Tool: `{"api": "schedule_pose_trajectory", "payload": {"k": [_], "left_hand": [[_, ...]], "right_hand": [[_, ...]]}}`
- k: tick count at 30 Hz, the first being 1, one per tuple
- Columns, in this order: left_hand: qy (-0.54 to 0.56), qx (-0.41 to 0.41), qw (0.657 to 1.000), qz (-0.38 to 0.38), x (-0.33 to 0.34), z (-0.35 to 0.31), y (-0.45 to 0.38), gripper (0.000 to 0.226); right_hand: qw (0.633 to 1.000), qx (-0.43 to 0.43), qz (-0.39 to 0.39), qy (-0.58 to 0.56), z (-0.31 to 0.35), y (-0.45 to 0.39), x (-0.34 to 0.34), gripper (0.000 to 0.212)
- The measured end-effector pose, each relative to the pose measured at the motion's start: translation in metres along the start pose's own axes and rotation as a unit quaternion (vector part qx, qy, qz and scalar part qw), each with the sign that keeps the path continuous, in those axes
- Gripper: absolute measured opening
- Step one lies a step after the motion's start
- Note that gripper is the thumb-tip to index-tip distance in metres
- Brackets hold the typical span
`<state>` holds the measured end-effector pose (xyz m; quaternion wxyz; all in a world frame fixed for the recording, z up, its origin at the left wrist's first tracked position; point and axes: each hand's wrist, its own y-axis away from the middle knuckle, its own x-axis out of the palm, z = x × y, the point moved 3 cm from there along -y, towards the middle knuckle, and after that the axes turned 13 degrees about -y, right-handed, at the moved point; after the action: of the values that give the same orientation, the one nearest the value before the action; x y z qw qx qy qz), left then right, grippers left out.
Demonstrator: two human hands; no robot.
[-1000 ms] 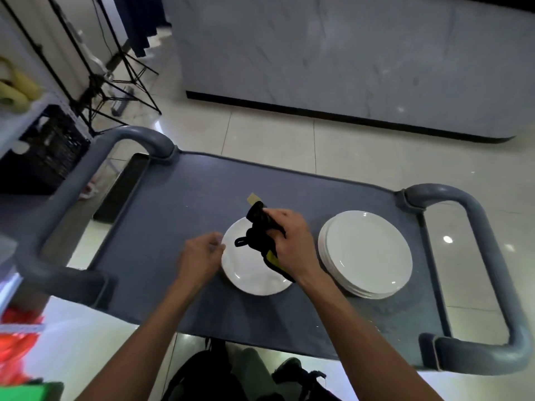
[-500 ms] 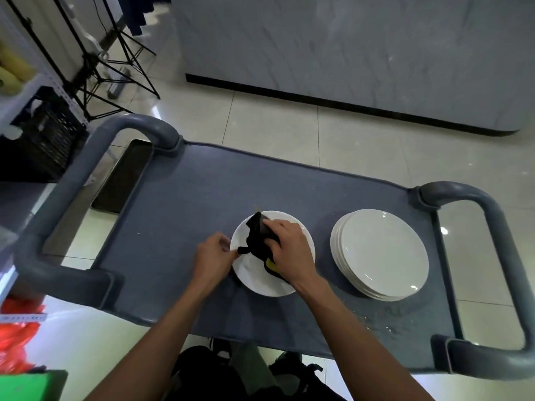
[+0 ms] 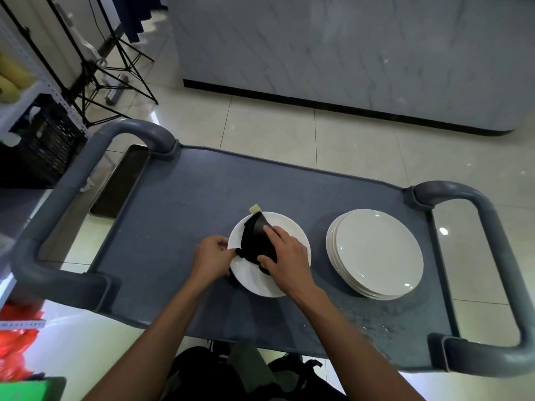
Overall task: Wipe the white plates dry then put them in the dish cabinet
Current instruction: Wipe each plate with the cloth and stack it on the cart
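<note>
A single white plate [image 3: 256,280] lies flat in the middle of the grey cart top [image 3: 179,215]. On it my right hand [image 3: 285,256] presses a black cloth [image 3: 254,238] with a yellow tag, fingers curled over the cloth. My left hand [image 3: 211,256] grips the plate's left rim and holds it in place. To the right, apart from this plate, stands a stack of several white plates [image 3: 376,253].
The cart has thick grey handles at the left [image 3: 66,186] and right [image 3: 503,256] ends. Water drops lie on the cart top near the stack. A black tripod [image 3: 95,65] and a shelf with a black crate [image 3: 40,140] stand at the left. A marble counter [image 3: 347,53] is beyond.
My right hand has slid the cloth over the plate, from its top towards its middle. My left hand has stayed on the left rim. The view has shifted slightly.
</note>
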<state>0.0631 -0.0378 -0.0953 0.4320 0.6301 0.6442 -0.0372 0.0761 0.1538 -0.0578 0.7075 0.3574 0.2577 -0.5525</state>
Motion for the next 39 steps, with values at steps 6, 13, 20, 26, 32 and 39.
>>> {"api": "schedule_pose_trajectory", "payload": {"k": [6, 13, 20, 26, 32, 39], "left_hand": [[0.05, -0.005, 0.998, 0.03, -0.002, -0.009, 0.008, 0.009], [0.221, -0.039, 0.962, 0.154, 0.002, -0.015, 0.027, 0.028], [0.234, 0.031, 0.953, 0.189, -0.006, -0.023, 0.037, 0.047], [0.232, 0.085, 0.944, 0.22, -0.013, -0.041, 0.043, 0.05], [0.235, 0.128, 0.936, 0.228, -0.025, -0.062, 0.046, 0.05], [0.278, 0.133, 0.934, 0.179, -0.04, -0.072, 0.041, 0.048]], "right_hand": [[1.0, -0.007, -0.022, -0.02, -0.002, -0.001, -0.002, 0.062], [0.994, -0.028, -0.051, -0.094, -0.002, 0.006, 0.001, 0.06], [0.986, -0.083, -0.101, -0.102, 0.005, 0.015, -0.001, 0.057], [0.973, -0.148, -0.173, -0.046, 0.025, 0.018, -0.021, 0.049], [0.961, -0.147, -0.232, -0.041, 0.04, 0.002, -0.061, 0.043], [0.952, -0.077, -0.296, -0.029, 0.043, -0.017, -0.096, 0.045]]}}
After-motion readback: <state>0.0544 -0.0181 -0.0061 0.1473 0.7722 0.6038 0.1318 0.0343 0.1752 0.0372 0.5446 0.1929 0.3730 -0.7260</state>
